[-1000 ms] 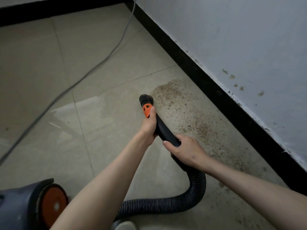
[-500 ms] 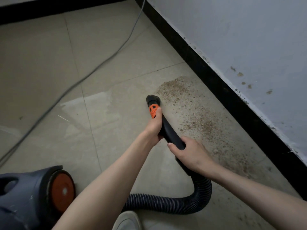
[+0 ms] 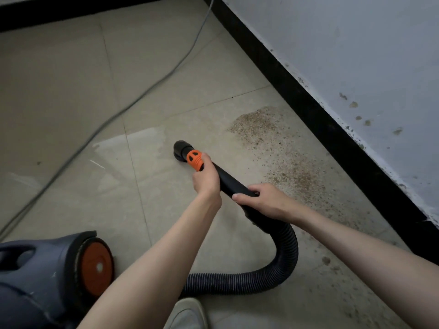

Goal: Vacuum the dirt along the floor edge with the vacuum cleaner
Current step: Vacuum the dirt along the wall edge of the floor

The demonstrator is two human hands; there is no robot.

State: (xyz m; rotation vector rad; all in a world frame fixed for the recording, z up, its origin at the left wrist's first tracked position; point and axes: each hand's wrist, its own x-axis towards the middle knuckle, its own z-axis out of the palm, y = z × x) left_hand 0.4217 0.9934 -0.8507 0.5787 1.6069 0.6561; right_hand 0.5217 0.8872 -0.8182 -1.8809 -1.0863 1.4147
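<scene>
Two hands are gripping the vacuum cleaner's black wand (image 3: 234, 184).
Left hand (image 3: 205, 179) is clasping it behind the orange collar (image 3: 195, 159), right hand (image 3: 268, 201) farther back; the nozzle (image 3: 181, 148) is sitting left of the dirt (image 3: 285, 160) along the baseboard (image 3: 332, 122).

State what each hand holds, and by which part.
Both grip the vacuum wand: left hand just behind the orange collar, right hand lower, near the hose.

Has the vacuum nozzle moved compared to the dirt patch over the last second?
Yes. The nozzle sat at the left edge of the dirt patch a second ago; now it is clearly left of it, farther from the black skirting.
</scene>
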